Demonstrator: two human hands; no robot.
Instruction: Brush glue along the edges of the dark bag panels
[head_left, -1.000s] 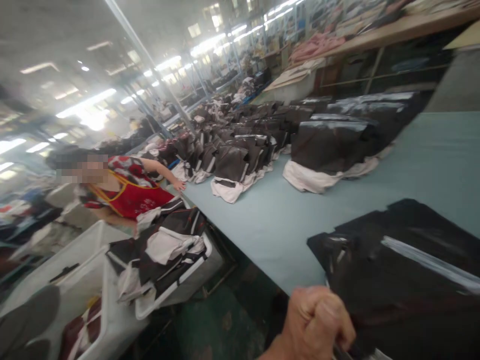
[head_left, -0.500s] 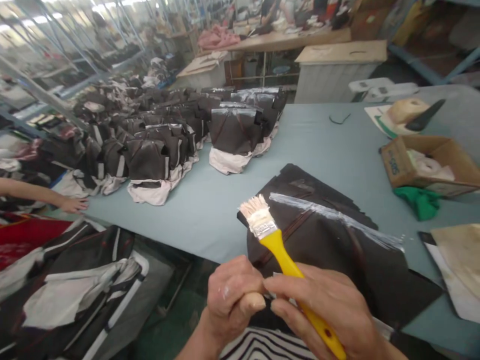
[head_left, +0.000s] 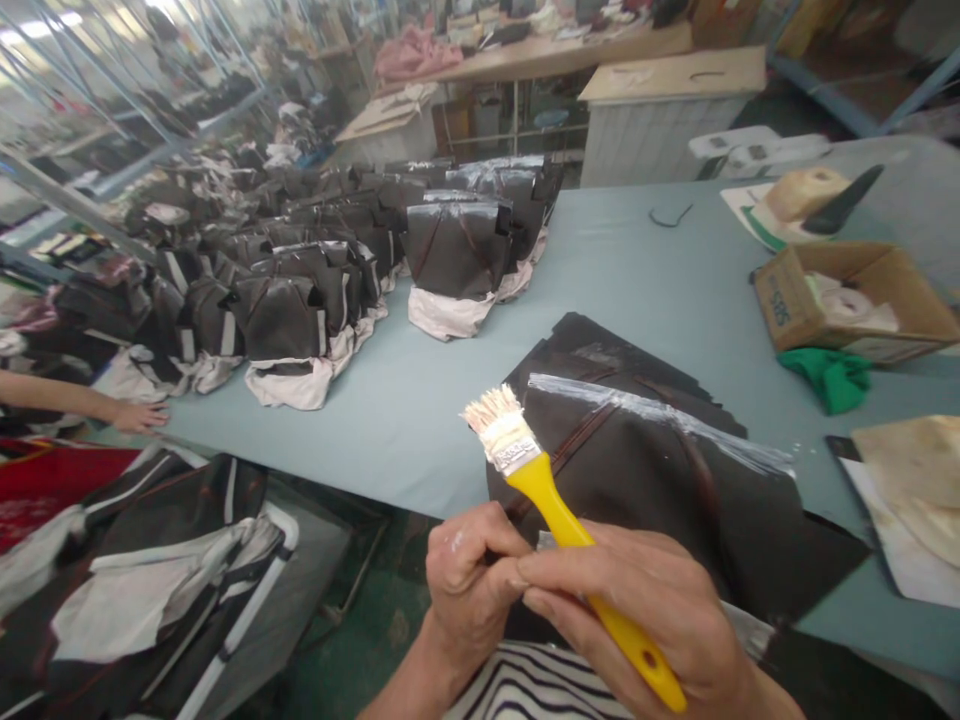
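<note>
The right hand (head_left: 652,620) is closed around the yellow handle of a paintbrush (head_left: 559,520), which slants up and to the left so that its pale, glue-coated bristles stand above the near edge of the desk (head_left: 660,280). The left hand (head_left: 469,580) is curled into a loose fist just beside the right one, its fingertips meeting the right hand's fingertips at the handle; whether it grips anything of its own cannot be told. Just behind the brush lies a stack of dark cut pieces (head_left: 660,470) on the desk, with 1 whitish streak of glue (head_left: 660,415) running across the top piece. To the right sit an open cardboard box (head_left: 847,295), a green cloth (head_left: 825,375) touching its front, and a stained sheet (head_left: 911,480). Farther back on the left, rows of folded dark bundles (head_left: 457,250) cover the desk. At the far left edge another person's hand (head_left: 139,417) rests on the desk, above a bin of dark and white pieces (head_left: 150,580).
</note>
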